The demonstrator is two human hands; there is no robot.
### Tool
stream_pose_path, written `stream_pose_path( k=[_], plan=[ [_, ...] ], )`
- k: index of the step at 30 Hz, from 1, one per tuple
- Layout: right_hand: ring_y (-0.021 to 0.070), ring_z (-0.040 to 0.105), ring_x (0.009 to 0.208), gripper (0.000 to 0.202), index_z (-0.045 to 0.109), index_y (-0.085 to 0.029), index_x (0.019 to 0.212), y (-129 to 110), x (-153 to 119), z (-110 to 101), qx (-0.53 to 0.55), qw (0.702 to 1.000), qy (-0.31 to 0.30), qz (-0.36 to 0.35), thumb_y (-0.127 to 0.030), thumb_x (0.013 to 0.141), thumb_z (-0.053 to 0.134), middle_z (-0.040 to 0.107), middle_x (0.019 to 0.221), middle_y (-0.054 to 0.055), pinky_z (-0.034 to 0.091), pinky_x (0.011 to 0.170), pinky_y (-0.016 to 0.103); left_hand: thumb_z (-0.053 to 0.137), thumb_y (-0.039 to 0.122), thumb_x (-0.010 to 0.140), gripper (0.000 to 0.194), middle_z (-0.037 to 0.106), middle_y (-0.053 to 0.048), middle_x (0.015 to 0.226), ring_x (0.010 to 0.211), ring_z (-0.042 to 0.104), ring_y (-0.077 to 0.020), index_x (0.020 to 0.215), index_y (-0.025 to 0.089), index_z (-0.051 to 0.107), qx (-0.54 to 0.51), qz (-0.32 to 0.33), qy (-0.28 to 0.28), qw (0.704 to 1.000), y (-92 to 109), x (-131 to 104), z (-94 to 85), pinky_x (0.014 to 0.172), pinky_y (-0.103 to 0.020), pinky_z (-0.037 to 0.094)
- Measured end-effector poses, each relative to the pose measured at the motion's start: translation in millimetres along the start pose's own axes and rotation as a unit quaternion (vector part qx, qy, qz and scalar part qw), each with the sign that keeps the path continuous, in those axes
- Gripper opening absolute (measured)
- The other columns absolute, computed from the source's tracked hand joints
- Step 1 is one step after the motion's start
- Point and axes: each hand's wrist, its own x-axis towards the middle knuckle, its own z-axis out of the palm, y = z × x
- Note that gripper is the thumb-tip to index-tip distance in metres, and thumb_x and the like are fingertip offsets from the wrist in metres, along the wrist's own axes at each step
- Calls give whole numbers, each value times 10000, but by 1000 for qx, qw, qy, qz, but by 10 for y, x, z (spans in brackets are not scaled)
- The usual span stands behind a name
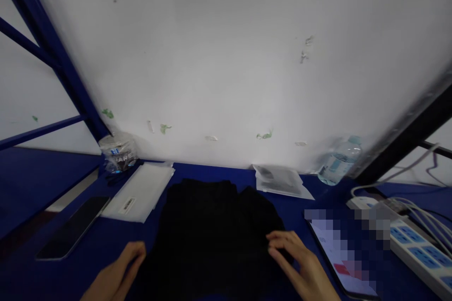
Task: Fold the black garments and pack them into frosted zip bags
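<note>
A black garment (212,235), folded or bunched in places, lies spread on the blue table in front of me; its exact kind is hard to make out in the dark cloth. At its left edge, my left hand (118,270) has its fingers bent towards the thumb in a pinch on the cloth. Opposite, my right hand (296,261) pinches the garment's right side between thumb and fingers. The cloth's near end runs out of the bottom of the view.
Flat plastic bags, one white with a barcode label (139,193) and one holding something dark (280,181), lie behind. Phones lie left (74,230) and right (335,254). A bottle (341,162), a plastic-wrapped roll (118,150) and a power strip (416,244) with cables stand around.
</note>
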Motion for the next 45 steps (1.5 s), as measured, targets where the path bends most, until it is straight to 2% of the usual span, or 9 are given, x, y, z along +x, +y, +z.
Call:
stream_pose_path(
  k=[6, 9, 15, 22, 26, 29, 33, 37, 45],
  plan=[
    [202, 610, 814, 288, 591, -218, 710, 130, 665, -3, -48, 998, 36, 31, -443, 862, 495, 659, 815, 44, 478, 755, 332, 334, 318, 940, 159, 606, 6, 822, 757, 631, -168, 918, 235, 468, -24, 27, 22, 999, 22, 927, 105, 702, -260, 488],
    [216, 613, 752, 313, 617, -213, 723, 312, 770, 32, -93, 994, 39, 48, -465, 855, 486, 673, 765, 44, 471, 701, 339, 374, 288, 916, 144, 591, -5, 841, 798, 607, -185, 884, 225, 499, -16, 55, 21, 998, -45, 1153, 262, 758, -303, 473],
    [237, 626, 796, 368, 668, -205, 862, 458, 508, 10, -111, 992, 51, 45, -536, 816, 514, 702, 843, 61, 480, 732, 348, 451, 314, 886, 134, 583, -26, 934, 909, 580, -214, 930, 226, 541, -9, 53, 37, 998, -197, 1100, 443, 844, -369, 460],
    [192, 625, 677, 373, 620, -206, 743, 371, 545, -210, -23, 994, 43, 101, -539, 820, 470, 673, 709, 12, 464, 579, 260, 485, 293, 875, 110, 590, -9, 847, 846, 564, -204, 835, 220, 557, -18, 67, 7, 998, -24, 1114, 284, 793, -351, 447],
    [246, 664, 716, 330, 639, -199, 771, 517, 682, -232, -98, 973, 132, 161, -505, 770, 515, 707, 752, 57, 463, 603, 299, 480, 337, 884, 143, 602, -14, 855, 849, 561, -207, 856, 221, 559, -50, 42, 15, 998, 126, 1137, 347, 792, -354, 443],
    [267, 679, 708, 256, 642, -217, 758, 591, 721, -189, -164, 964, 112, 178, -441, 768, 517, 723, 760, 63, 452, 594, 315, 466, 383, 883, 200, 611, -18, 809, 798, 566, -217, 835, 218, 567, -51, 15, 27, 998, 143, 1125, 479, 749, -362, 450],
    [273, 668, 652, 223, 611, -212, 827, 325, 754, -147, -275, 938, 129, 167, -398, 818, 489, 700, 702, 77, 416, 543, 318, 439, 407, 893, 242, 616, -20, 793, 781, 570, -222, 815, 219, 570, -52, 5, 48, 997, 123, 1094, 586, 743, -366, 448],
    [236, 639, 691, 123, 541, -224, 881, -230, 832, 104, -303, 932, 190, 51, -316, 871, 460, 663, 784, 69, 417, 557, 311, 415, 385, 907, 238, 599, -8, 764, 751, 565, -215, 806, 221, 554, -41, 9, 49, 998, 137, 1081, 591, 741, -363, 443],
    [241, 579, 709, 115, 524, -215, 785, -614, 791, 1116, -309, 943, 82, -95, -130, 846, 476, 604, 734, 62, 468, 651, 373, 437, 333, 897, 189, 608, -13, 787, 789, 564, -221, 813, 211, 555, -36, 14, 53, 998, 120, 1092, 619, 754, -376, 441]
  ],
)
